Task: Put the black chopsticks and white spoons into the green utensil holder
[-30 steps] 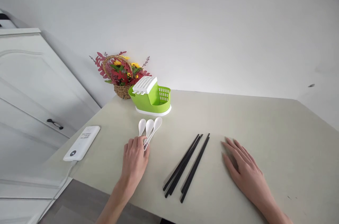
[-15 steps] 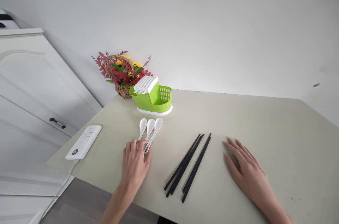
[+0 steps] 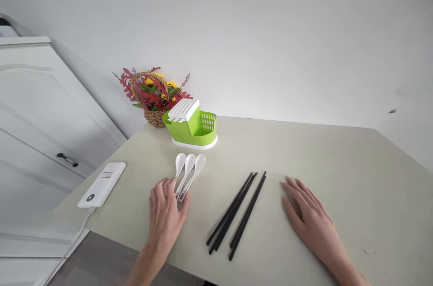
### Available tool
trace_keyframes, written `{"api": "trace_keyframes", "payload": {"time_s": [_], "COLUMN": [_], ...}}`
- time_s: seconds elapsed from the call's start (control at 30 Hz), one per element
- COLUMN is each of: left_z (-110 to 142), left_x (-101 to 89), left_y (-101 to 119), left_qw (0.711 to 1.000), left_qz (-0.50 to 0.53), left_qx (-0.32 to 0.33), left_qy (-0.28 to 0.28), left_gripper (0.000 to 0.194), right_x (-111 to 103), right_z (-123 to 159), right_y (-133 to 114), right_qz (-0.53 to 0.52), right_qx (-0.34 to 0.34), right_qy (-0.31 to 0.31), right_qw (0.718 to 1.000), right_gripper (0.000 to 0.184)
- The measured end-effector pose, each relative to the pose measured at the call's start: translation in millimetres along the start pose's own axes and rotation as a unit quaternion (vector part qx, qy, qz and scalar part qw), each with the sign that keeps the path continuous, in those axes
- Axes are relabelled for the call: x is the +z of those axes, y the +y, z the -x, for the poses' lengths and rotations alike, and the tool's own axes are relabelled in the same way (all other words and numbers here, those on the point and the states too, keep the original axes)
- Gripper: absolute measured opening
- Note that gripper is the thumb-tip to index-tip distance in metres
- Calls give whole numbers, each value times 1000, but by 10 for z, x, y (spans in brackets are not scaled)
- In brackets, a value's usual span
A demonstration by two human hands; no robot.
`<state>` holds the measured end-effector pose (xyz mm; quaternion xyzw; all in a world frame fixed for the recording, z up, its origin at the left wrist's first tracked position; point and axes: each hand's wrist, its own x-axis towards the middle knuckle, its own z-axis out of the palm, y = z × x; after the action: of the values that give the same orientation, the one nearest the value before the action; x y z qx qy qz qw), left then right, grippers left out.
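Note:
Three white spoons point(image 3: 189, 166) lie side by side on the table, bowls pointing away from me and handles toward me. My left hand point(image 3: 165, 207) is at their handle ends, fingers curved on the left side and thumb apart on the right. The leftmost handle is partly hidden behind the fingers. Several black chopsticks point(image 3: 233, 214) rest in two slanted groups between my hands. To the right of them, my right hand point(image 3: 311, 220) lies palm down on the tabletop with fingers stretched out, holding nothing.
A green utensil holder point(image 3: 182, 129) with a white top and base stands behind the spoons. Behind it is a wicker basket of flowers point(image 3: 154, 117). A white power bank point(image 3: 103, 184) with a cable sits at the left table edge, beside a white cabinet point(image 3: 43, 110).
My left hand has shifted slightly, uncovering more of the spoon handles, and the handle ends have drawn closer together. My right hand stays flat. The whole view has shifted a little.

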<state>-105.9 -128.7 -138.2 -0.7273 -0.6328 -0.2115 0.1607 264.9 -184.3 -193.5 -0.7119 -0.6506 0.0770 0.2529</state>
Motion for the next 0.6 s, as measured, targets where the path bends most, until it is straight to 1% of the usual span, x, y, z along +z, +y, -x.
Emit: {"api": "trace_keyframes", "payload": {"time_s": [0.17, 0.27, 0.4, 0.6], "left_z": [-56, -61, -88, -188], "left_x": [77, 135, 180, 236], "left_y": [0, 1, 26, 69], "left_qw": [1000, 999, 999, 999], "left_qz": [-13, -11, -10, -41], "left_qx": [-24, -43, -45, -26], "left_qy": [15, 3, -8, -15], "left_gripper": [64, 70, 65, 48], "right_x": [10, 16, 16, 13], "right_z": [10, 14, 11, 12], "right_y": [13, 17, 20, 18], "right_qz": [1, 1, -1, -3], "right_qx": [-3, -4, -7, -3], "right_qy": [5, 9, 9, 7], "right_qw": [1000, 1000, 1000, 1000], "right_gripper": [55, 54, 54, 55]}}
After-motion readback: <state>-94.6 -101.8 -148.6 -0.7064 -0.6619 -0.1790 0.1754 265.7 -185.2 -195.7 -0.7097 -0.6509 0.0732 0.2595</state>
